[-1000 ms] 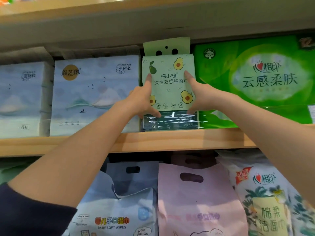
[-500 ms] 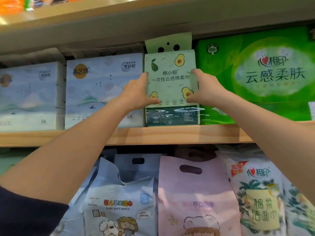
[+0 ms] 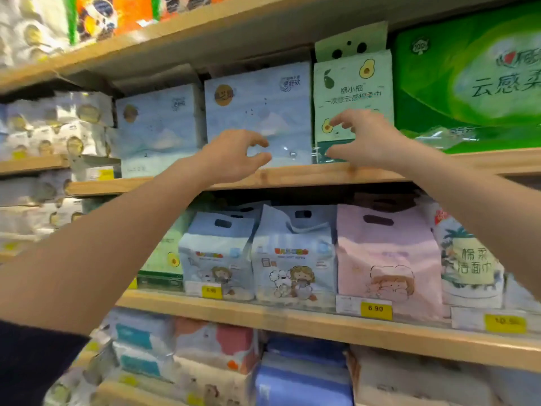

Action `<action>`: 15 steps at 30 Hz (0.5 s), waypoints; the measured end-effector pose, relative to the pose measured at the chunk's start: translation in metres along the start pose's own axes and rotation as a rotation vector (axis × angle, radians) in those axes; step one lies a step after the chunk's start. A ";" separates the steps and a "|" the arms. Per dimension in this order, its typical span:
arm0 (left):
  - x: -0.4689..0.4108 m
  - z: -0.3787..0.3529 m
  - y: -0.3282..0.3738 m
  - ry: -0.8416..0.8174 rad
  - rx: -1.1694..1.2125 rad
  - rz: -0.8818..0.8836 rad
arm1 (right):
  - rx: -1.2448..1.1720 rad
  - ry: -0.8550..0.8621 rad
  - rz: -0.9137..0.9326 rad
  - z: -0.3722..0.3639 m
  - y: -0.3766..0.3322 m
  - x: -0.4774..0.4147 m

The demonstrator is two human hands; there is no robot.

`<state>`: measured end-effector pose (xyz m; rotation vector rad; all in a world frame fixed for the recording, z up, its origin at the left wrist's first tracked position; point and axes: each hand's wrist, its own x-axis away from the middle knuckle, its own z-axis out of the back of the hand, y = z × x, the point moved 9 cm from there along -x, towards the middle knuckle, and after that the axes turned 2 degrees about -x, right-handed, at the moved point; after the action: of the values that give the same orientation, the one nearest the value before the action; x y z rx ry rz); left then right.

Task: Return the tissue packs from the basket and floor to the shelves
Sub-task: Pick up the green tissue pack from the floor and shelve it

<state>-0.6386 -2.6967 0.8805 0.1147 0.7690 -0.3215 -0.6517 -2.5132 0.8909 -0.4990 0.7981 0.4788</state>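
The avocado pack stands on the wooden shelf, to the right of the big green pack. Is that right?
Not quite. The head view shows the avocado pack standing on the wooden shelf to the left of the big green pack, not the right.

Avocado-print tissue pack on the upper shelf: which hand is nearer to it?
Right. The right hand lies in front of the lower half of the avocado-print tissue pack; the left hand is off to its left, in front of the blue tissue pack.
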 end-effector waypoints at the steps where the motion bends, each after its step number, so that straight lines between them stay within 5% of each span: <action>1: 0.018 0.004 -0.010 -0.018 -0.026 0.008 | -0.006 -0.020 0.007 -0.009 -0.012 0.008; 15: 0.361 0.098 -0.193 -0.386 -0.271 0.436 | -0.262 -0.542 0.227 -0.204 -0.258 0.180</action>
<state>-0.3937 -2.9886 0.7015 -0.0373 0.3822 0.1749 -0.5062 -2.7963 0.6927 -0.4893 0.2685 0.8917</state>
